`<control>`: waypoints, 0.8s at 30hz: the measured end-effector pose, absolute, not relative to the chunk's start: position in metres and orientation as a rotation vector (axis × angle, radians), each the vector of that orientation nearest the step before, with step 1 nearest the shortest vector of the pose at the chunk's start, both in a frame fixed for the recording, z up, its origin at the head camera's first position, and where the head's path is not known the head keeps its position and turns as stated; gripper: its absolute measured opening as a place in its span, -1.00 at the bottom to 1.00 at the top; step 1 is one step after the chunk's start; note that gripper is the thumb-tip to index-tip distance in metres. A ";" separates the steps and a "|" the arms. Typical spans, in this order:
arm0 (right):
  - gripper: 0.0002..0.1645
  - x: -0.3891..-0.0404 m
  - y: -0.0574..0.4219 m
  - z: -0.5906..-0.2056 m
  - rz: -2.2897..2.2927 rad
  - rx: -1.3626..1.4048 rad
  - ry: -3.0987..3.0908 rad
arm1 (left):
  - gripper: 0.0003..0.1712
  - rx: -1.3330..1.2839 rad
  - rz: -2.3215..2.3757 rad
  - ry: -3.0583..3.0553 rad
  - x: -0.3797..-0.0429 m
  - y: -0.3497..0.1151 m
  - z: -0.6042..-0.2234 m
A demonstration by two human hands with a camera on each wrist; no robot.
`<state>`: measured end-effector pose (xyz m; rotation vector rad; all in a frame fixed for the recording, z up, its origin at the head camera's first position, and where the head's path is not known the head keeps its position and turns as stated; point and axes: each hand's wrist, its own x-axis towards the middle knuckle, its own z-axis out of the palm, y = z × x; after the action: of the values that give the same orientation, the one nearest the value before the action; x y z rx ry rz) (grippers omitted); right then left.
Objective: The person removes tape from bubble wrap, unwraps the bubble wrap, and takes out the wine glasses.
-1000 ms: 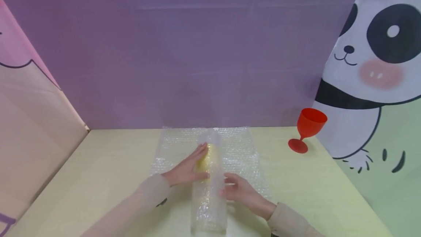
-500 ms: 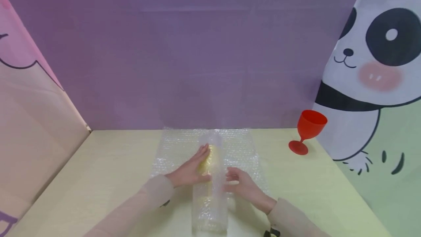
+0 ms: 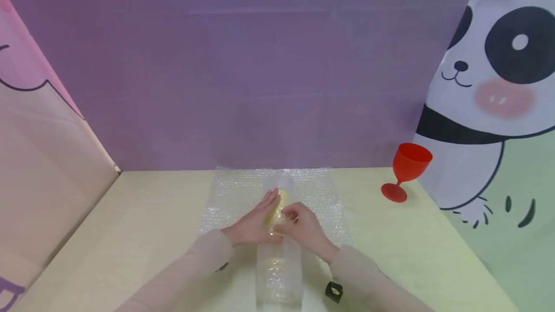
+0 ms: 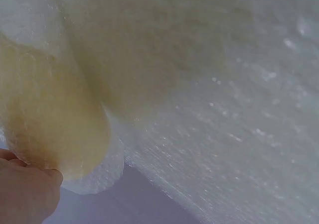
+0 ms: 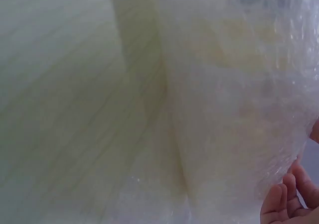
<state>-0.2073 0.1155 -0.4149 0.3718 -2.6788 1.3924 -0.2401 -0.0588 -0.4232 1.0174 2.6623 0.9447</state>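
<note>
A yellow thing (image 3: 279, 204) shows through the roll of clear bubble wrap (image 3: 279, 278) that lies lengthwise before me; the layers blur its kind. In the left wrist view, this yellow shape (image 4: 50, 109) has a rounded end. My left hand (image 3: 256, 220) rests on the roll's left side with fingers stretched forward. Over its right side bends my right hand (image 3: 305, 230), thumb and curled fingers at the wrapped yellow thing. In the right wrist view, its fingertips (image 5: 274, 199) are right at the wrap's edge; I cannot tell whether they pinch it.
Flat bubble wrap (image 3: 318, 191) spreads out behind and beside the roll on the pale table (image 3: 156, 211). A red goblet (image 3: 407, 167) stands at the back right. A purple backdrop (image 3: 260, 85) closes off the rear. Below the right sleeve sits a small dark thing (image 3: 334, 292).
My right hand has moved left and forward from beside the roll to over it, by the left thumb. The left hand has stayed on the roll, shifting slightly right.
</note>
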 end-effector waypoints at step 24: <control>-0.81 -0.223 0.141 -0.428 1.314 0.798 -2.611 | 0.30 1.046 0.983 2.626 -0.246 -0.063 -0.433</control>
<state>-0.2229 0.1408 -0.4279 0.7979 -2.6111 1.3136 -0.2464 -0.0628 -0.4325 1.0462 2.6263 0.9832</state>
